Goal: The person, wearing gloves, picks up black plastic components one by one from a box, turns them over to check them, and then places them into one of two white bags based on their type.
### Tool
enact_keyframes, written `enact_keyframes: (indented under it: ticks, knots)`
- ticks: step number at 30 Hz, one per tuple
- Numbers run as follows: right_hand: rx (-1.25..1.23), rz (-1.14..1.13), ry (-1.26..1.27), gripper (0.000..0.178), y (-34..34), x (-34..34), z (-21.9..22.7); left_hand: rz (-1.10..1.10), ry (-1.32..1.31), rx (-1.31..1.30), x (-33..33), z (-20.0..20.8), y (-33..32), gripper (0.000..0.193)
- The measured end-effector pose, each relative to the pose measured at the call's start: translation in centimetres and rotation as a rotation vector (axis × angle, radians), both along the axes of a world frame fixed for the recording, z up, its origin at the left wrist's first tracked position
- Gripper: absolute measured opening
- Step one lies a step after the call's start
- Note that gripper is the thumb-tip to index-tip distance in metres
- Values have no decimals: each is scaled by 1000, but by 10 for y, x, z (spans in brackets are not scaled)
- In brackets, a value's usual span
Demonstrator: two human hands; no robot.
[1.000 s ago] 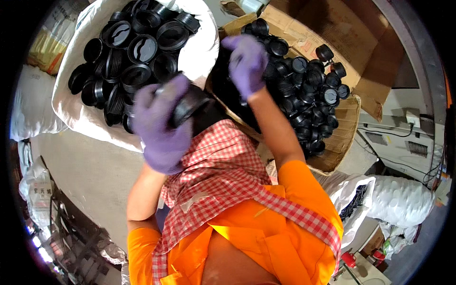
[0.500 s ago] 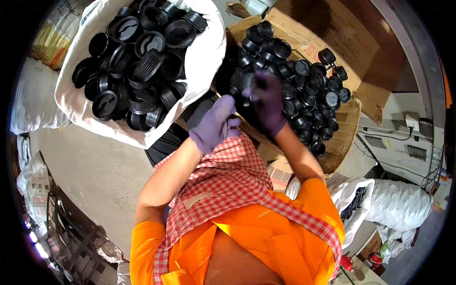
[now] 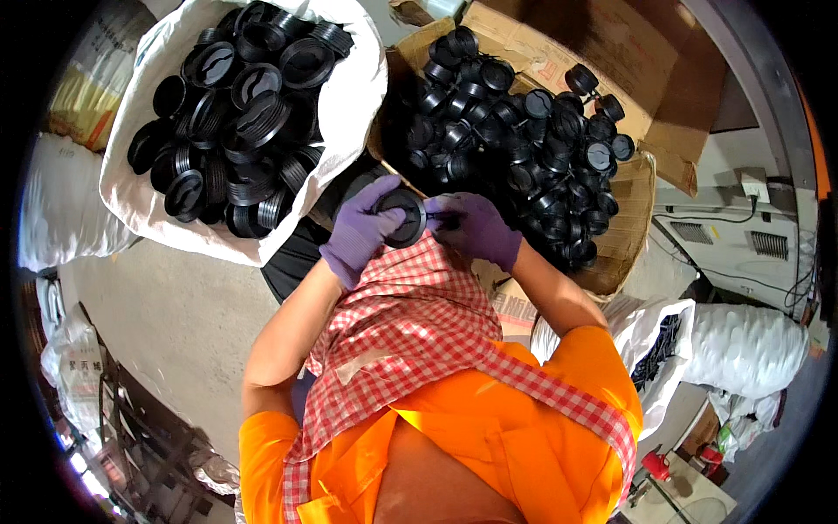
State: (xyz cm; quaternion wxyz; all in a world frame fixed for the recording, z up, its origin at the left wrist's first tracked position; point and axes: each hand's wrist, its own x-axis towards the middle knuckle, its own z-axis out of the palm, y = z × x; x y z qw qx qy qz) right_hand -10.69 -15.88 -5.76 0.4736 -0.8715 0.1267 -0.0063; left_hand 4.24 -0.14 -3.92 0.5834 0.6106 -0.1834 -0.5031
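Observation:
In front of my apron, my left hand [image 3: 353, 234] grips a round black plastic cap [image 3: 407, 220], its thumb lying across the cap's face. My right hand [image 3: 478, 230] wears a purple glove like the left one and is closed at the cap's right edge; its fingertips are partly hidden there. Ahead on the left, an open white sack [image 3: 365, 105] holds many large black ribbed caps [image 3: 260, 118]. Beyond my right hand, a cardboard box [image 3: 635, 218] is heaped with smaller-looking black round parts [image 3: 543, 155], some joined by thin pieces.
Full white sacks [image 3: 65, 205] stand at the far left. On the right are a small open white bag [image 3: 685, 336] of dark thin pieces, a bulging white sack [image 3: 746, 354] and a pale vented cabinet [image 3: 724, 253] with a cable. Bare concrete floor [image 3: 166, 306] shows on the left.
My right hand has come back from the box toward my lap and meets my left. A black cap now shows between them. The view has shifted slightly.

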Motion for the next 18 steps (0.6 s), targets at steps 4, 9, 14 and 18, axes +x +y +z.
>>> enact_keyframes:
  ticks: [4,9,14,18]
  knots:
    - [349,200,20,26,7,2,10,-606,-994,-347,4,44,-2,50]
    - [1452,287,-380,27,6,-1,12,42,605,-597,17,45,10,55]
    - [1099,-309,-463,13,18,40,2,33,368,-399,-25,29,-4,53]
    - [-159,-507,-521,17,5,53,-27,-33,-1079,-108,-21,45,-9,52]
